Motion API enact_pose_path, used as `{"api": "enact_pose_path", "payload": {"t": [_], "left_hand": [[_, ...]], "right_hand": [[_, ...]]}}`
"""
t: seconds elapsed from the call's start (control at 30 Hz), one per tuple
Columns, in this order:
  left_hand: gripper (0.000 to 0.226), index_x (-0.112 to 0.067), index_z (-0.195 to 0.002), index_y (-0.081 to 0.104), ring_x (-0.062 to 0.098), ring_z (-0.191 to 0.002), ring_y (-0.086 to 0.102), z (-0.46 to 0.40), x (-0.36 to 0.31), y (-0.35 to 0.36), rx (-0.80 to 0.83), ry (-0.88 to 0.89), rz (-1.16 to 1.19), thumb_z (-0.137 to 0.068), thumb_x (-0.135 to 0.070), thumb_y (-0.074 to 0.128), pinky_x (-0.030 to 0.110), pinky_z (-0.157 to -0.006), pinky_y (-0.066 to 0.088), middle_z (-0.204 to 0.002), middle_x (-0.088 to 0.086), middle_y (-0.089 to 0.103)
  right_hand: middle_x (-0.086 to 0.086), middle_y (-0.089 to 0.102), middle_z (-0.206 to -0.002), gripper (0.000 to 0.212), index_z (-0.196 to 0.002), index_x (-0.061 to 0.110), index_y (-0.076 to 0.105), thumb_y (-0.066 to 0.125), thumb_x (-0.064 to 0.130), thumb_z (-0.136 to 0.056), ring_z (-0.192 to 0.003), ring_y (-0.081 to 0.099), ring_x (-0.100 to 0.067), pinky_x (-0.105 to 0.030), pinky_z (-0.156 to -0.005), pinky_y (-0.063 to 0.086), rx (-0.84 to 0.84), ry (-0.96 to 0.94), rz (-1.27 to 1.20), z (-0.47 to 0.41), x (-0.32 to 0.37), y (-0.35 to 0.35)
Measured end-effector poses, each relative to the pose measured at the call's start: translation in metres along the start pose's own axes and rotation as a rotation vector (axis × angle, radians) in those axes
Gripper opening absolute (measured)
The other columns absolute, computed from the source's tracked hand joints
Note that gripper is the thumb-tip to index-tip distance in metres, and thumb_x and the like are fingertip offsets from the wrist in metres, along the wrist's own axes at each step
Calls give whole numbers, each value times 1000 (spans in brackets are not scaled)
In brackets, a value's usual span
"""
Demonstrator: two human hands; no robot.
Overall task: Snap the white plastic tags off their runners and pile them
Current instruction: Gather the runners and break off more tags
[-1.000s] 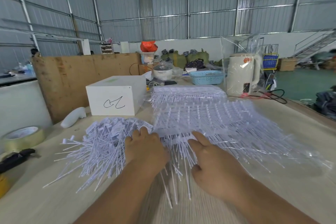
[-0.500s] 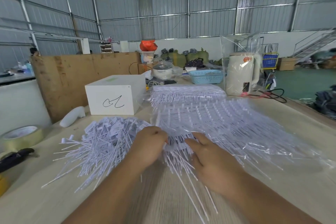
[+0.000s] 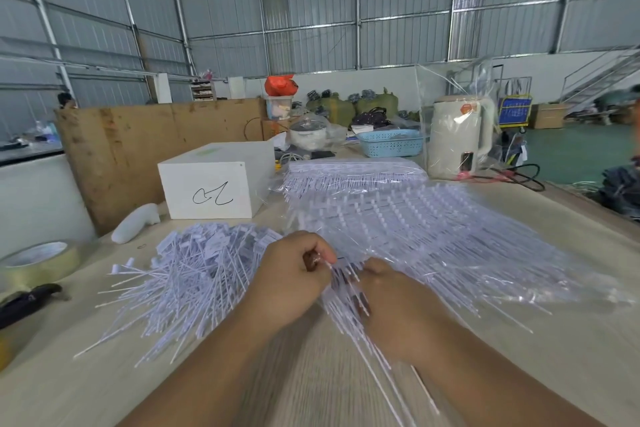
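Work surface: a pale wood-grain table (image 3: 571,374). Left of centre lies a loose pile of white tags (image 3: 194,274), stems fanned toward the near edge. Right of centre, tags on their runners (image 3: 433,229) lie under clear plastic film, a further flat stack (image 3: 353,172) beyond them. Far left of centre stands a white box (image 3: 214,187), a white bottle (image 3: 136,227) beside it. At the left edge: a tape roll (image 3: 38,262) and a black tool (image 3: 24,303). Far right: a cream kettle (image 3: 459,139) and blue basket (image 3: 391,144).
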State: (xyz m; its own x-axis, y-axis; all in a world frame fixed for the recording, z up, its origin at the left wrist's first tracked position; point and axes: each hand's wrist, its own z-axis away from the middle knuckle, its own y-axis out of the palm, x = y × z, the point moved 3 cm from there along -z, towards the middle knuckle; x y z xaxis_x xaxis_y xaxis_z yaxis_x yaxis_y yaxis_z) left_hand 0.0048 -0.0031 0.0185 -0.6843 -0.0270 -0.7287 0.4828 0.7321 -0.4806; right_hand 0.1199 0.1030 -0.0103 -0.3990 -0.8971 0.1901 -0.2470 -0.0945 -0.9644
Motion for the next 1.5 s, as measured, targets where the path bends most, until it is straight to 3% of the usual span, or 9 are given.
{"api": "enact_pose_path", "payload": {"t": [0.1, 0.27, 0.5, 0.77, 0.87, 1.1, 1.23, 1.4, 1.5], "left_hand": [[36, -24, -69, 67, -2, -53, 46, 0, 0, -2, -58, 19, 9, -73, 11, 61, 8, -53, 34, -61, -18, 52], [42, -38, -75, 65, -5, -68, 51, -3, 5, 5, 38, 55, -176, -77, 4, 63, 9, -66, 37, -86, -9, 54], [38, -32, -121, 66, 14, -107, 50, -4, 24, 13, 202, -21, -368, -92, -13, 53, 30, -97, 42, -107, -8, 47], [39, -35, -129, 55, 22, -112, 45, -5, 31, 11, 190, -21, -487, -96, -17, 44, 38, -96, 43, -115, -4, 44], [45, -31, -128, 58, 27, -114, 48, -7, 37, 5, 177, -73, -460, -92, -7, 44, 43, -97, 44, -115, -2, 43], [43, -31, -129, 56, 26, -109, 49, -5, 36, 7, 202, -51, -533, -93, -10, 43, 42, -93, 47, -113, -1, 41], [34, -30, -123, 58, 24, -109, 49, -3, 31, 10, 261, -18, -665, -95, -18, 43, 39, -95, 46, -111, -1, 42], [27, -23, -108, 66, 27, -101, 53, -2, 24, 7, 195, 8, -642, -89, -13, 49, 38, -89, 48, -103, -1, 45], [29, -17, -105, 72, 30, -105, 55, -5, 18, -5, -42, 69, -572, -84, -8, 55, 36, -90, 46, -117, 7, 53]], "right_hand": [[5, 39, -128, 39, -128, 32, 51, 55, 20, -91, -109, 57, -21, -34, -85, 51, 17, 35, -25, 1, -2, -1], [1, 33, -122, 35, -118, 30, 51, 59, 23, -85, -104, 52, -22, -29, -77, 40, -158, 29, 24, 2, -1, -13], [8, 28, -103, 26, -90, 29, 42, 58, 19, -73, -103, 36, -17, -31, -89, 31, -312, -83, 26, 6, 2, -25], [9, 35, -97, 25, -86, 26, 40, 57, 24, -68, -93, 32, -13, -27, -78, 23, -370, -107, -96, 16, 5, -43], [6, 39, -86, 17, -79, 21, 40, 43, 24, -63, -84, 36, -17, -29, -74, 26, -502, -128, -166, 27, 13, -56], [5, 40, -60, 22, -75, 18, 37, 56, 9, -71, -64, 42, -24, -21, -53, 18, -715, -119, -269, 42, 15, -77], [1, 41, -46, 13, -77, 18, 38, 49, 19, -71, -46, 41, -20, -12, -47, 19, -867, -198, -228, 55, 25, -94], [3, 38, -45, 12, -80, 15, 43, 50, 21, -73, -36, 33, -17, -15, -41, 16, -697, -198, -76, 51, 31, -92], [4, 42, -59, 10, -83, 26, 33, 41, 31, -84, -53, 44, -17, -26, -44, 26, -463, -131, 98, 38, 25, -77]]}}
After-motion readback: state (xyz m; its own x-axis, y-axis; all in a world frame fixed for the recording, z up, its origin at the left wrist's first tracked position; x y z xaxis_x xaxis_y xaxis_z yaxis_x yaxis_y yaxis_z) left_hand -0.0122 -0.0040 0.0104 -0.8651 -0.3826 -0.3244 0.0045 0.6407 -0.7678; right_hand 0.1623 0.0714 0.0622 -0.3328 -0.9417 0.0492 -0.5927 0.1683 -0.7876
